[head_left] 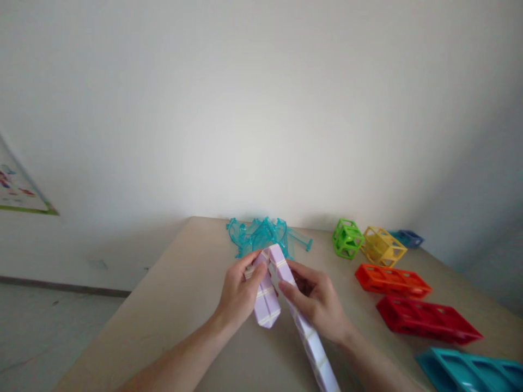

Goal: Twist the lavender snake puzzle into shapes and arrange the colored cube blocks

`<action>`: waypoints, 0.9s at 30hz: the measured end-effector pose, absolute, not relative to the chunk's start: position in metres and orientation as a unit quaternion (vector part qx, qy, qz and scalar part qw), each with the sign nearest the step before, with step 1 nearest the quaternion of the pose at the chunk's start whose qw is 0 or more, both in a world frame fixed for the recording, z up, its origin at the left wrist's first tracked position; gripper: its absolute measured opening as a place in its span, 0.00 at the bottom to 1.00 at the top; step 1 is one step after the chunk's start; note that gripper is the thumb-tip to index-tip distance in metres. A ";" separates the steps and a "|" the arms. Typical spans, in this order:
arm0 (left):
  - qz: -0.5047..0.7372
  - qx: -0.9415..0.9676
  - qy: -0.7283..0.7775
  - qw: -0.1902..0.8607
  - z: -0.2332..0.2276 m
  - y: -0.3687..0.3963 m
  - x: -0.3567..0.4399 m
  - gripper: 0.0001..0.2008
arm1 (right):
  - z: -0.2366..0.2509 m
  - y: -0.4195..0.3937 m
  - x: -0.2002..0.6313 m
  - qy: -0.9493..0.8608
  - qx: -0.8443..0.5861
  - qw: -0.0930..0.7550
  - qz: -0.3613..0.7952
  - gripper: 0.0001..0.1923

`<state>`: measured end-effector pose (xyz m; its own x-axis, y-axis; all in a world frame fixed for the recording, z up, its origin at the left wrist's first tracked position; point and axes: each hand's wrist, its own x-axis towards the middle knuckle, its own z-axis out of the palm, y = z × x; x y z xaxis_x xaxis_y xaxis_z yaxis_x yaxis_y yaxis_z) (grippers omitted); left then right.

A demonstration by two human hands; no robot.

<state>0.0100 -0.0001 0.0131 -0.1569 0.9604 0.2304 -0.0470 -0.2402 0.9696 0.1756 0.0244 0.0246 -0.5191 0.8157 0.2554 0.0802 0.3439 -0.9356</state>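
Both grips on lilac blocks [267,305], mid-table [183,283].

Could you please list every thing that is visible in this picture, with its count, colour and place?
lilac pieces: two, pale purple with light stripes, held above the table centre, top ends meeting; the longer one runs to the bottom edge
clear teal pieces: a pile, count unclear, far edge of the table
green cube frame: one, far right
yellow cube frame: one, right of the green one
blue piece: one, behind the yellow one, partly hidden
orange long frame: one, right side
red long frame: one, nearer than the orange one
teal long frame: one, bottom right corner, cut off
table: one, beige
poster: one, left wall
left hand: holds the shorter lilac piece
right hand: holds the longer lilac piece
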 end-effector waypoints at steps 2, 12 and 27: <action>0.579 0.478 0.436 0.495 0.013 0.003 0.007 0.18 | 0.032 0.029 0.181 -0.739 -0.311 0.345 0.488 0.17; 0.395 0.402 0.184 0.805 0.015 0.007 -0.024 0.11 | 0.030 0.036 0.204 -0.560 -0.180 0.208 0.782 0.24; 0.575 0.366 0.188 0.707 0.002 -0.001 0.029 0.09 | 0.010 0.031 0.168 -0.400 -0.174 0.548 0.714 0.19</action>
